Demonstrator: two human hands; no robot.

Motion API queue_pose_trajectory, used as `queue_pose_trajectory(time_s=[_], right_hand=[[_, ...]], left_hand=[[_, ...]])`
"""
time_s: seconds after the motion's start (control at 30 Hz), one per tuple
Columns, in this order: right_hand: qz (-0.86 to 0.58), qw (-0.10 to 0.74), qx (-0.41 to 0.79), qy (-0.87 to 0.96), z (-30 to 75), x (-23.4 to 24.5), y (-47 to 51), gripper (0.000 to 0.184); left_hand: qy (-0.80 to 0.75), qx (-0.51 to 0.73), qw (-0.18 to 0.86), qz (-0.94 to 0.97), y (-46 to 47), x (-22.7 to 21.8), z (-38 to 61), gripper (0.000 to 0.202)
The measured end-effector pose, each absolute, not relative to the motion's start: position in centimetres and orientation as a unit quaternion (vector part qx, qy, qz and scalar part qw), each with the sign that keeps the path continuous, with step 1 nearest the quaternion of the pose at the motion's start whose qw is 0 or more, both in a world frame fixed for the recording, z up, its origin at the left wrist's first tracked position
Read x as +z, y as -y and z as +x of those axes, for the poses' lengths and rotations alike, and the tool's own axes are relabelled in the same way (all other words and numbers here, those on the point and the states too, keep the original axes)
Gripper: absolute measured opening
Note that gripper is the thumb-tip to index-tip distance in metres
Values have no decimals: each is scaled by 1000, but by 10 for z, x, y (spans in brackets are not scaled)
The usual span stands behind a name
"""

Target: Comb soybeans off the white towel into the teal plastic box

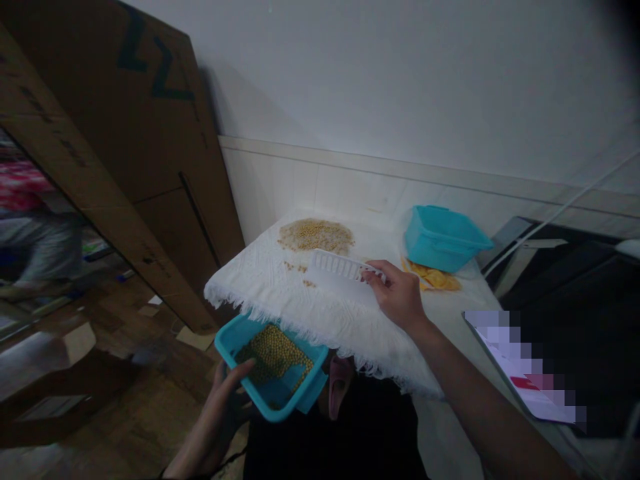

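Observation:
My left hand (227, 397) grips the near left rim of a turquoise plastic basket (270, 410), thumb over the edge. The basket is partly filled with yellow beans (277, 353) and is held just below the table's fringed front edge. My right hand (400, 293) is closed on the right end of a white slotted plastic piece (340, 267), perhaps a small tray, over the white tablecloth (260, 267). Behind that piece lies a heap of yellow beans (317, 233). A few loose beans (296, 268) are scattered in front of the heap.
A second turquoise basket (440, 243) stands at the right rear on a yellow cloth (435, 277). A phone-like screen (520, 367) lies farther right beside a dark object. Large cardboard boxes (165, 140) rise at left; another person's sleeve (55, 247) shows beyond them.

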State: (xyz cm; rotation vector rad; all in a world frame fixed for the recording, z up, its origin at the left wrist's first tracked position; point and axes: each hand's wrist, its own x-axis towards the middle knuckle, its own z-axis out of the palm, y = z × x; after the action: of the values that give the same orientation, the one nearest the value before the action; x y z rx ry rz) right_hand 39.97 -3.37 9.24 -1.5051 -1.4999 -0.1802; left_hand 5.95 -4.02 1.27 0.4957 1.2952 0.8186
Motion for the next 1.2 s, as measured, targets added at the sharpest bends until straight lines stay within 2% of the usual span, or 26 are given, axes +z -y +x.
queue_pose_trajectory(time_s=[0.33, 0.83, 1.2], right_hand=[[-614, 492, -83, 612, 397, 91, 39, 26], [-609, 470, -117, 628, 384, 91, 54, 27], [-517, 452, -184, 703, 349, 97, 56, 20]], left_hand=[[-576, 357, 694, 245, 48, 27, 61, 71], [-568, 360, 701, 237, 47, 34, 60, 75], [-580, 371, 680, 252, 41, 28, 56, 66]])
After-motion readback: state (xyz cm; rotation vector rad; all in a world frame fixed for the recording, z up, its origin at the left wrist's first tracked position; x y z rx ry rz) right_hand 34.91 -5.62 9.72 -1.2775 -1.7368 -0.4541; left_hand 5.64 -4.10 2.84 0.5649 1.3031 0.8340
